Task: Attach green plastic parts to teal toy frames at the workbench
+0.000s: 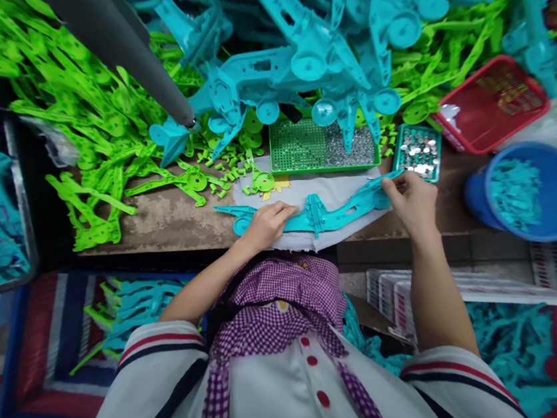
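Note:
A long teal plastic part [332,213] lies flat across a grey cloth [307,195] on the worn bench. My left hand [267,223] presses down on its left half, fingers curled over it. My right hand [410,197] pinches its right end, close to a small teal tray of round silver pieces [419,151]. A green tray of small screws [324,145] stands just behind the part.
Heaps of green plastic parts [91,116] and teal parts [319,36] crowd the back of the bench. A grey pole [124,49] slants in from the top left. A red basket [490,104] and a blue bucket of teal pieces [532,190] sit right.

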The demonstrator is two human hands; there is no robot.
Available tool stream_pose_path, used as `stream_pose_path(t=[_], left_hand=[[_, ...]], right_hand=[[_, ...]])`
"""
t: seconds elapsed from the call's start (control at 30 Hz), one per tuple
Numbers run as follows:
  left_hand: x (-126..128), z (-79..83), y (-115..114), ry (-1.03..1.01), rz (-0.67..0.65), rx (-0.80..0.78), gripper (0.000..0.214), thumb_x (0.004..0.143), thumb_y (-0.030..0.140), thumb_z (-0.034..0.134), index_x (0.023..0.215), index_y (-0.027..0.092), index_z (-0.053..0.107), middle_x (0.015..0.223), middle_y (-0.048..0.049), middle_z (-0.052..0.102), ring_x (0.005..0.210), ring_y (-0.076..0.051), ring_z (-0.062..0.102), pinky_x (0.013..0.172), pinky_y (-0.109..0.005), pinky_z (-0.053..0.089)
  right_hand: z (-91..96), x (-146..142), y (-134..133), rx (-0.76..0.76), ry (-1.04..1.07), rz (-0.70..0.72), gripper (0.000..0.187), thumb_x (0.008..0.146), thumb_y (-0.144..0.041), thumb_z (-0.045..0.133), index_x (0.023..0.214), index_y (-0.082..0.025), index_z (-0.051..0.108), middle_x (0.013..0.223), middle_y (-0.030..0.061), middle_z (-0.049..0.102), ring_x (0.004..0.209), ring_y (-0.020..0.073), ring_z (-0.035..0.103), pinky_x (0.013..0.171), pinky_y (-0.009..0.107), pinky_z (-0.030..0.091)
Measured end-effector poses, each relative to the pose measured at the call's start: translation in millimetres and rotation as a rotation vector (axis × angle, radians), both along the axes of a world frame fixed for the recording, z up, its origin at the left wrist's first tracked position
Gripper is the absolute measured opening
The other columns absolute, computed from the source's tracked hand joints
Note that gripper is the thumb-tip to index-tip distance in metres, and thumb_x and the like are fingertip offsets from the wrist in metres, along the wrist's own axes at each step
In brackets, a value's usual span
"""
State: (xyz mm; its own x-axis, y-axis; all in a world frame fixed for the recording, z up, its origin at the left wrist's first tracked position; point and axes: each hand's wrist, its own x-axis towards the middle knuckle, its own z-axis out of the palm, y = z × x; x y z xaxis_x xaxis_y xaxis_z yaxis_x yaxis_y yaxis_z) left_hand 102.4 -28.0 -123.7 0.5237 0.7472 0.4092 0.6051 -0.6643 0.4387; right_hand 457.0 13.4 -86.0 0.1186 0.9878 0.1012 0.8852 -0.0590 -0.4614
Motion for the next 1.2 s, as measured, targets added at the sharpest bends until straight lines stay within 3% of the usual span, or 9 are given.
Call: stream_pose_path(t=[0.33, 0.43, 0.53, 0.63, 0.73, 0.8, 0.93, 1.03, 1.2], left_hand=[[-0.3, 2.1, -0.1, 0.016, -0.003, -0.011, 0.025, 0.103, 0.017, 0.047, 0.121, 0.017, 0.065, 0.101, -0.0072, 0.07, 0.089, -0.016, 0.068, 0.079, -0.029, 0.058], [-0.6, 1.7, 0.9, 0.012, -0.002, -0.025, 0.025, 0.103, 0.018, 0.048, 0.121, 0.017, 0.066, 0.102, -0.0073, 0.071, 0.088, -0.016, 0.069, 0.079, -0.029, 0.058], [-0.7, 3.2, 3.0, -0.059, -0.013, -0.045, 0.024, 0.103, 0.019, 0.049, 0.119, 0.015, 0.067, 0.1, -0.008, 0.072, 0.088, -0.016, 0.07, 0.077, -0.028, 0.059], [0.0, 9.9, 2.7, -0.216, -0.033, -0.063, 0.022, 0.101, 0.017, 0.052, 0.115, 0.015, 0.069, 0.102, -0.0089, 0.073, 0.092, -0.016, 0.072, 0.082, -0.03, 0.06], [0.8, 22.6, -3.8, -0.431, 0.044, -0.152, 0.019, 0.098, 0.018, 0.059, 0.113, 0.018, 0.071, 0.106, -0.0079, 0.076, 0.099, -0.016, 0.073, 0.09, -0.033, 0.06], [0.3, 32.8, -11.6, -0.61, 0.143, -0.289, 0.02, 0.094, 0.025, 0.069, 0.112, 0.019, 0.072, 0.103, -0.0065, 0.077, 0.094, -0.016, 0.074, 0.088, -0.033, 0.061], [-5.5, 49.4, -33.3, -0.886, 0.278, -0.566, 0.03, 0.079, 0.043, 0.083, 0.095, 0.018, 0.076, 0.086, -0.0035, 0.077, 0.077, -0.016, 0.074, 0.072, -0.029, 0.062], [-15.5, 52.1, -50.5, -0.956, 0.349, -0.594, 0.033, 0.075, 0.048, 0.085, 0.086, 0.019, 0.077, 0.081, -0.003, 0.076, 0.075, -0.015, 0.072, 0.071, -0.028, 0.061], [-48.6, 40.9, -58.0, -0.883, 0.426, -0.494, 0.044, 0.078, 0.058, 0.078, 0.097, 0.019, 0.075, 0.088, -0.0053, 0.076, 0.082, -0.017, 0.071, 0.077, -0.032, 0.06]], right_hand=[[-6.6, -4.6, 4.4, -0.035, -0.166, 0.115, 0.029, 0.095, -0.046, 0.052, 0.084, -0.02, 0.06, 0.086, 0.0108, 0.069, 0.079, 0.0235, 0.061, 0.069, 0.032, 0.038], [-9.1, -4.1, 3.8, -0.029, -0.078, 0.114, 0.03, 0.094, -0.047, 0.055, 0.085, -0.02, 0.062, 0.087, 0.0102, 0.069, 0.08, 0.0234, 0.062, 0.072, 0.033, 0.043], [0.2, 0.1, -8.6, 0.022, 0.15, 0.116, 0.032, 0.088, -0.051, 0.063, 0.089, -0.019, 0.065, 0.091, 0.0085, 0.069, 0.084, 0.0229, 0.065, 0.077, 0.035, 0.05], [21.5, -1.7, -35.6, 0.274, 0.337, -0.1, 0.033, 0.091, -0.051, 0.062, 0.097, -0.019, 0.068, 0.096, 0.0072, 0.069, 0.09, 0.0229, 0.067, 0.084, 0.039, 0.053], [41.2, -29.7, -63.3, 0.506, 0.451, -0.341, 0.028, 0.095, -0.047, 0.058, 0.095, -0.02, 0.067, 0.086, 0.0035, 0.066, 0.08, 0.0197, 0.065, 0.082, 0.039, 0.054], [46.4, -67.4, -74.6, 0.411, 0.584, -0.224, 0.024, 0.093, -0.045, 0.063, 0.096, -0.022, 0.067, 0.084, 0.002, 0.066, 0.075, 0.0172, 0.064, 0.077, 0.036, 0.055], [40.9, -157.7, -83.2, -0.097, 0.922, 0.299, 0.032, 0.087, -0.049, 0.07, 0.107, -0.024, 0.068, 0.093, 0.0033, 0.072, 0.077, 0.0162, 0.068, 0.073, 0.033, 0.058], [33.0, -202.6, -84.5, -0.254, 1.091, 0.371, 0.032, 0.086, -0.05, 0.071, 0.104, -0.023, 0.067, 0.089, 0.0026, 0.072, 0.073, 0.0148, 0.068, 0.07, 0.032, 0.059], [28.4, -227.7, -64.1, -0.407, 1.157, 0.461, 0.04, 0.08, -0.056, 0.075, 0.098, -0.022, 0.064, 0.079, 0.0003, 0.068, 0.066, 0.0143, 0.064, 0.064, 0.032, 0.058]])
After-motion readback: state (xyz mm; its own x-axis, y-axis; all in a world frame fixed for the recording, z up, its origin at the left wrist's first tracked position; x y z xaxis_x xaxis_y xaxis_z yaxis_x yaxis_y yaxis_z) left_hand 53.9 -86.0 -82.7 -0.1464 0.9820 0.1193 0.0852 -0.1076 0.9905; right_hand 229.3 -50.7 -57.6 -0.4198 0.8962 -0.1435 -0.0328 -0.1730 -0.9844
